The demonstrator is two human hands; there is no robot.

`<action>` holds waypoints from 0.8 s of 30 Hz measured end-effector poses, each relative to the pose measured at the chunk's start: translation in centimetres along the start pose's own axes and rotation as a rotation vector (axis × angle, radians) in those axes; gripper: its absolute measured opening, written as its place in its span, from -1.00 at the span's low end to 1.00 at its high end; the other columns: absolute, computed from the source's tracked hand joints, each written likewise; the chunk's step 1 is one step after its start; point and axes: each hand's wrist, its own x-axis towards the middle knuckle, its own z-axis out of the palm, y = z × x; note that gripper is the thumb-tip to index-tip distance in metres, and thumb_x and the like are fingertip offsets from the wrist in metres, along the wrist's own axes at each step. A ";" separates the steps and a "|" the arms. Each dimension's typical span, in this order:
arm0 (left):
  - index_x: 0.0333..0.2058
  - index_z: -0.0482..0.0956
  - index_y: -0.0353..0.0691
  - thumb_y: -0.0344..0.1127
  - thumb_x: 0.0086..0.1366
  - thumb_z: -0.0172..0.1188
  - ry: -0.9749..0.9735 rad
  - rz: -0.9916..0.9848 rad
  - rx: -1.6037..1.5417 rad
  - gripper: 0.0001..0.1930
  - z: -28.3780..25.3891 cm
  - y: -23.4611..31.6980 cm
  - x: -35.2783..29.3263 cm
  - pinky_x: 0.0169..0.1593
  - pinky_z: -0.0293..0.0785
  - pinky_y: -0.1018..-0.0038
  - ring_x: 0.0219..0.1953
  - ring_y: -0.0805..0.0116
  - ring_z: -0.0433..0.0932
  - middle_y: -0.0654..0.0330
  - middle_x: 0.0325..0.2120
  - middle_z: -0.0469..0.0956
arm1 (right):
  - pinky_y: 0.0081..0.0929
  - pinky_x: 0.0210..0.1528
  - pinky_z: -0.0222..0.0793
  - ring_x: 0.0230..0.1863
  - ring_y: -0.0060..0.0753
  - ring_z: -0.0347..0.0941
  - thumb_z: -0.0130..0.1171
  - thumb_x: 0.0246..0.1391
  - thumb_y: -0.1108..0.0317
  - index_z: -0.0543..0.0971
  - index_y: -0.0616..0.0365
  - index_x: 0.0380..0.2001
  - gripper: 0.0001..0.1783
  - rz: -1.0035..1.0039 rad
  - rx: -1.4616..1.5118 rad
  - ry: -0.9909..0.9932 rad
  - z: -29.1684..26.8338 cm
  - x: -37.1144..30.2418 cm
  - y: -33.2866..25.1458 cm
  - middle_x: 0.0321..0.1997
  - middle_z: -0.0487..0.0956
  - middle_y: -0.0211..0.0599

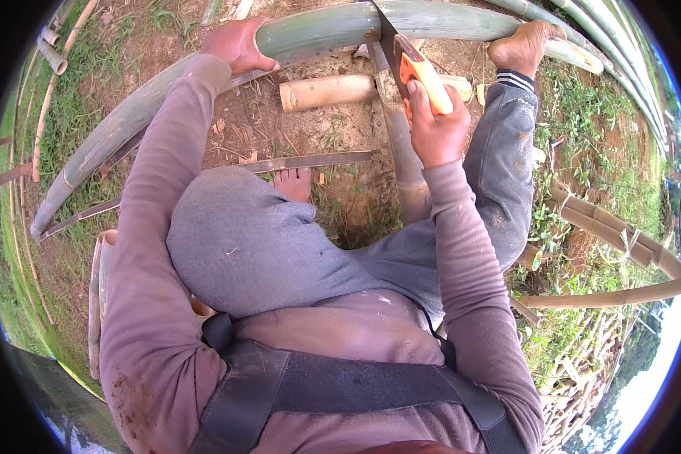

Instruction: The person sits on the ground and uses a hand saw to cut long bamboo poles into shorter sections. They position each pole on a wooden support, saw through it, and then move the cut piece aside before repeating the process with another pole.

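Note:
A thick green bamboo pole (318,32) stretches across the far side and bends down to the left in the fisheye picture. My left hand (238,45) is wrapped over the pole, with the thumb on its near side. My right hand (440,125) grips the orange handle of a handsaw (425,79). The saw's dark blade (387,34) stands across the pole, to the right of my left hand; how deep it sits I cannot tell. My bare right foot (523,47) presses on the pole farther right.
Below the pole lies a short cut bamboo piece (329,93) beside a bamboo support (405,166). A flat strip (303,160) lies near my left foot (292,184). More bamboo poles (620,45) are at the far right, and tied poles (613,231) stand at the right.

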 end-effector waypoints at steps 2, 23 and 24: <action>0.34 0.53 0.04 0.08 -0.12 0.62 0.014 -0.009 -0.010 -0.04 0.5 -0.4 0.9 0.16 0.61 0.10 0.05 -0.02 0.73 0.02 0.02 0.75 | -0.27 -0.29 0.52 -0.47 -0.29 0.57 0.47 0.26 0.13 0.66 0.30 -0.31 -0.61 0.055 0.079 0.011 3.7 5.6 -0.5 -0.45 0.70 -0.11; 0.34 0.53 -0.05 0.11 -0.14 0.63 0.012 0.012 -0.074 0.01 -0.4 -1.2 0.5 0.16 0.60 0.14 0.06 -0.02 0.72 -0.01 0.04 0.73 | -0.32 -0.23 0.55 -0.37 -0.35 0.62 0.48 0.25 0.17 0.67 0.32 -0.19 -0.62 0.132 0.140 -0.026 2.3 2.1 0.6 -0.41 0.71 -0.13; 0.34 0.53 -0.05 0.11 -0.14 0.63 0.034 0.001 -0.068 0.00 -0.5 -1.7 0.5 0.16 0.60 0.14 0.05 -0.03 0.72 -0.02 0.04 0.73 | -0.39 -0.24 0.53 -0.36 -0.45 0.60 0.48 0.26 0.23 0.67 0.30 -0.17 -0.68 0.093 0.069 -0.063 -0.1 -0.8 -0.4 -0.41 0.69 -0.18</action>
